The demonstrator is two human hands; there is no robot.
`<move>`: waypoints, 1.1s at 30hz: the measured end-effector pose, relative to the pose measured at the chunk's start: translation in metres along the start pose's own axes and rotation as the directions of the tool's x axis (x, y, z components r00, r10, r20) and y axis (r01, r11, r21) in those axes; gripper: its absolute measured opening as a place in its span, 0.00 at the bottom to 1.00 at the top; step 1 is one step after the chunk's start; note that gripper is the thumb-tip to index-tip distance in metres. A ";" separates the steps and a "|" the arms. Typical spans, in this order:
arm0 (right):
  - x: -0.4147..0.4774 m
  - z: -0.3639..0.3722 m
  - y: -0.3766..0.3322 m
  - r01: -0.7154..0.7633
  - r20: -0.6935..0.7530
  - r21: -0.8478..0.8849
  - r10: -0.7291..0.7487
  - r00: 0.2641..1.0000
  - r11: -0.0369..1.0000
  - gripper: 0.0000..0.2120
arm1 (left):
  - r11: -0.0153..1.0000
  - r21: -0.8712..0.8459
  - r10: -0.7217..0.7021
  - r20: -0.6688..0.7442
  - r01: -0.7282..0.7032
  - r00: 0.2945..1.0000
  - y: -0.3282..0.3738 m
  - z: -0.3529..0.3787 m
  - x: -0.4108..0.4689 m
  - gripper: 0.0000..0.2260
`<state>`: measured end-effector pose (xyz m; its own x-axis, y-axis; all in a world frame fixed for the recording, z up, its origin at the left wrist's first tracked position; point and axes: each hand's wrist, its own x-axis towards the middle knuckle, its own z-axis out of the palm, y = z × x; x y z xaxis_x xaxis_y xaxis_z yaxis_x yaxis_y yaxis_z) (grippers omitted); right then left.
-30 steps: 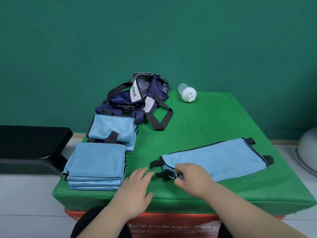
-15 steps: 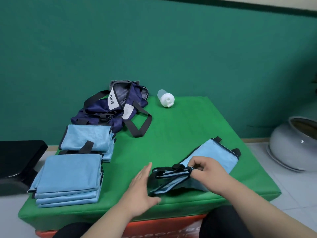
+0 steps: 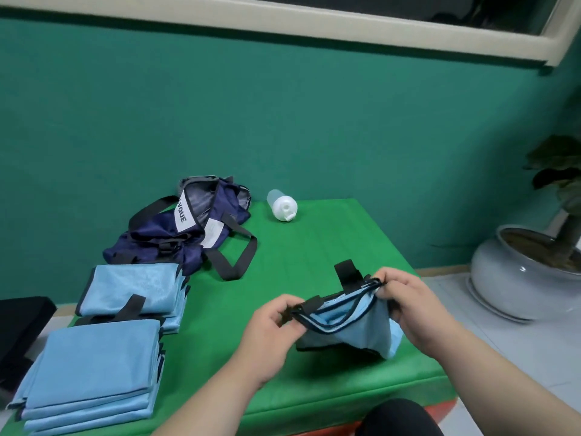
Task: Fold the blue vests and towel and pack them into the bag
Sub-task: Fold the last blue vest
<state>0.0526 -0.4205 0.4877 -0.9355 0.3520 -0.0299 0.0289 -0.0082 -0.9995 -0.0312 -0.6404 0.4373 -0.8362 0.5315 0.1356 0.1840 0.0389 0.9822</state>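
A light blue vest (image 3: 352, 333) with dark trim and black straps is doubled over and held just above the green table (image 3: 301, 265), near its front right. My left hand (image 3: 270, 332) pinches its left end and my right hand (image 3: 412, 306) pinches its right end. Two stacks of folded blue cloth lie at the left: a near stack (image 3: 94, 372) of several pieces and a far stack (image 3: 135, 291) with a black strap across it. The navy bag (image 3: 188, 228) lies open at the back left, its handles spread on the table.
A white bottle (image 3: 282, 205) lies on its side at the table's back edge by the green wall. A grey plant pot (image 3: 522, 272) stands on the floor to the right. Something black (image 3: 19, 328) sits left of the table.
The vest lay flat and long across the table; my right hand swung its left end over, and now both hands hold the doubled vest up. My view has risen and turned right.
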 end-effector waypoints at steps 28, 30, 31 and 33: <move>0.045 0.069 -0.098 0.068 -0.101 0.213 -0.047 0.994 0.975 0.07 | 0.961 -0.237 -0.188 -0.184 0.142 0.965 0.130 -0.076 0.063 0.06; 0.065 0.072 -0.080 0.000 -0.116 0.172 0.020 0.993 0.985 0.16 | 0.956 -0.225 -0.234 -0.197 0.189 0.952 0.105 -0.077 0.075 0.05; 0.076 0.073 -0.070 -0.024 -0.117 0.152 0.043 0.992 0.988 0.17 | 0.952 -0.220 -0.258 -0.203 0.213 0.945 0.093 -0.078 0.081 0.05; 0.099 0.073 -0.049 -0.077 -0.127 0.104 0.090 0.988 0.992 0.14 | 0.942 -0.214 -0.305 -0.218 0.260 0.927 0.068 -0.078 0.096 0.04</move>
<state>-0.0674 -0.4536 0.5335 -0.8770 0.4655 -0.1195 0.0646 -0.1323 -0.9891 -0.1390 -0.6531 0.5268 -0.9438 0.2968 -0.1454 -0.1543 -0.0065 0.9880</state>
